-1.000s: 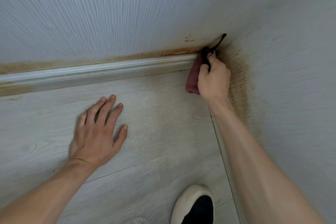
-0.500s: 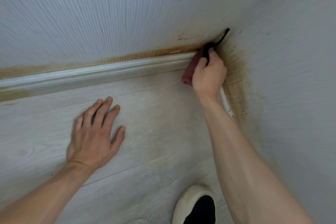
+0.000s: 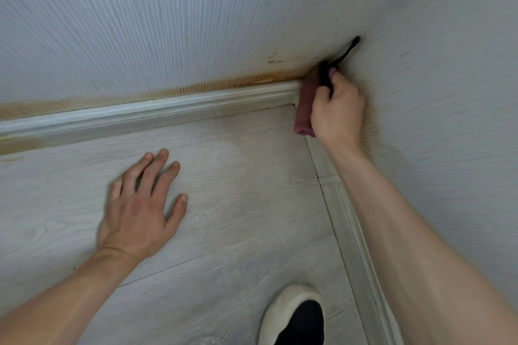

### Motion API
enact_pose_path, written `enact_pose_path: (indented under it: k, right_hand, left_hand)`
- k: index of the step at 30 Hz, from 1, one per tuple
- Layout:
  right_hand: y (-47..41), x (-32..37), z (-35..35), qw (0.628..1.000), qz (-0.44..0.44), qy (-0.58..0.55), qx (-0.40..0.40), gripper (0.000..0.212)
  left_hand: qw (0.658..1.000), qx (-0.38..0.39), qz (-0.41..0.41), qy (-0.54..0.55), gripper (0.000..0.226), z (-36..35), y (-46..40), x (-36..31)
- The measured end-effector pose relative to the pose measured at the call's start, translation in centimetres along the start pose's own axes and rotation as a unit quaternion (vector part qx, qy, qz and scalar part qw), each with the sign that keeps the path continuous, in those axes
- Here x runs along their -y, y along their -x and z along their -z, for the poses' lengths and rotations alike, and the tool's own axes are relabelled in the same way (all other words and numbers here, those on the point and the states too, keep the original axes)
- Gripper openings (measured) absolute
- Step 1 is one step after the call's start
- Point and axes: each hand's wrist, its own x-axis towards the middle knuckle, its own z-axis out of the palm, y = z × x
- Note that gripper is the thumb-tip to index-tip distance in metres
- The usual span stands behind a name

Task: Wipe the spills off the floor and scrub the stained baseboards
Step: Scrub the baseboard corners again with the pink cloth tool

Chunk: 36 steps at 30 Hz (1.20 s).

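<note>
My right hand [image 3: 337,109] grips a dark red cloth [image 3: 304,109] and presses it into the room corner, where the back baseboard [image 3: 168,110] meets the right baseboard [image 3: 350,221]. A black loop or strap [image 3: 343,54] sticks up from the fist along the corner. Brown-orange staining [image 3: 196,87] runs along the wall just above the back baseboard and spreads on the right wall [image 3: 370,126] behind my hand. My left hand [image 3: 140,204] lies flat on the pale wood-look floor [image 3: 238,204], fingers spread, holding nothing.
A white and black shoe [image 3: 294,316] stands on the floor at the bottom centre, near the right baseboard. A brownish smear [image 3: 19,145] marks the back baseboard at the far left. Textured grey walls close the corner on two sides.
My right hand with the cloth has shifted a little along the corner, and more of the right baseboard shows below the forearm. The left hand stays flat on the floor.
</note>
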Motion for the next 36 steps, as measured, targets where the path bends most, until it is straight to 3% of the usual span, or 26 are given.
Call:
enact_pose_path:
  k: [3,7,9,11,13,18,24,28,30,32,34,36]
  right_hand:
    - [0.2,1.0,-0.4,0.997,0.001,0.08,0.009,0.048]
    - [1.9,-0.3,-1.9,0.995,-0.017,0.057,0.075,0.048]
    - [4.5,-2.8,-2.4,0.989,-0.068,0.04,0.125,0.048]
    - [7.1,-4.2,-2.6,0.979,-0.161,-0.046,0.112,0.049]
    - [7.1,-3.9,-3.9,0.957,-0.235,-0.152,0.078,0.049]
    - [3.0,-0.9,-6.0,0.892,-0.326,-0.307,0.06,0.046]
    - [0.4,2.0,-7.4,0.836,-0.414,-0.36,0.024,0.045]
    - [-0.2,1.5,-7.0,0.787,-0.442,-0.43,0.019,0.032]
    - [0.3,0.9,-6.7,0.787,-0.396,-0.471,-0.033,0.024]
    - [1.2,-0.1,-6.8,0.82,-0.307,-0.472,-0.102,0.018]
    - [2.9,-0.4,-6.8,0.854,-0.267,-0.431,-0.114,0.019]
    - [4.1,-0.9,-7.1,0.879,-0.282,-0.373,-0.096,0.02]
  left_hand:
    - [1.0,0.004,0.003,-0.006,0.066,0.0,0.0,0.1]
    - [1.0,0.012,0.004,-0.006,0.066,0.1,0.0,0.2]
    - [1.0,0.009,0.005,-0.006,0.066,0.1,0.0,0.1]
    - [1.0,0.011,0.007,-0.013,0.066,0.1,0.1,0.0]
    - [1.0,0.012,0.007,-0.016,0.066,0.1,-0.1,0.1]
    - [1.0,0.004,0.001,-0.018,0.065,0.0,0.1,0.1]
    - [1.0,0.002,0.002,-0.014,0.064,0.1,0.0,0.0]
    - [1.0,0.004,-0.002,-0.018,0.064,0.1,0.1,0.0]
    - [1.0,0.002,-0.001,-0.019,0.065,0.1,0.0,0.0]
    - [1.0,0.004,-0.002,-0.022,0.064,0.0,-0.1,0.1]
    - [1.0,0.004,-0.002,-0.02,0.064,0.1,0.0,0.1]
    - [1.0,0.003,-0.002,-0.022,0.065,0.1,0.1,0.0]
